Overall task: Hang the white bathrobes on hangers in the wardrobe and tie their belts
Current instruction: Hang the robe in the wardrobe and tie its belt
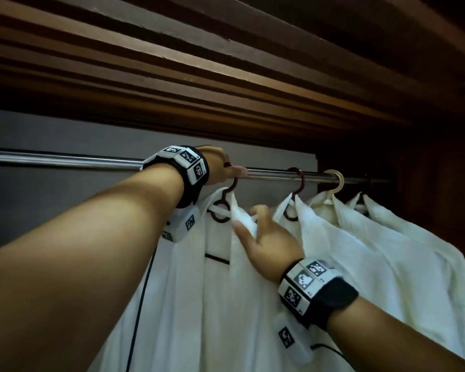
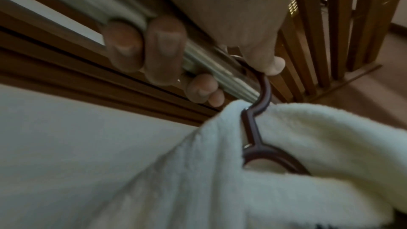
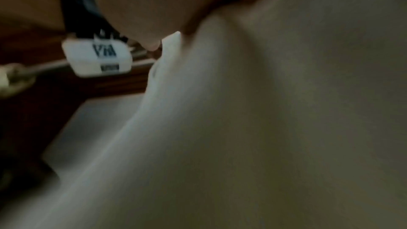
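Note:
A white bathrobe (image 1: 199, 291) with dark piping hangs on a dark brown hanger (image 1: 227, 194) whose hook sits on the metal rail (image 1: 65, 159). My left hand (image 1: 223, 167) is up at the rail. In the left wrist view its fingers (image 2: 164, 48) curl round the rail (image 2: 204, 60), and the thumb presses the top of the hanger's hook (image 2: 264, 91) above the robe (image 2: 110, 163). Lower right, my right hand (image 1: 253, 224) pinches the robe's collar just beside the hanger neck. The right wrist view is blurred and shows mostly white cloth (image 3: 242, 128).
To the right on the rail hang more white robes (image 1: 333, 251), one on a second brown hanger (image 1: 298, 189), one on a cream hanger (image 1: 336, 181). Dark wooden slats (image 1: 226, 63) close overhead and the wardrobe's side wall (image 1: 440, 183) stands at the right. The rail's left stretch is bare.

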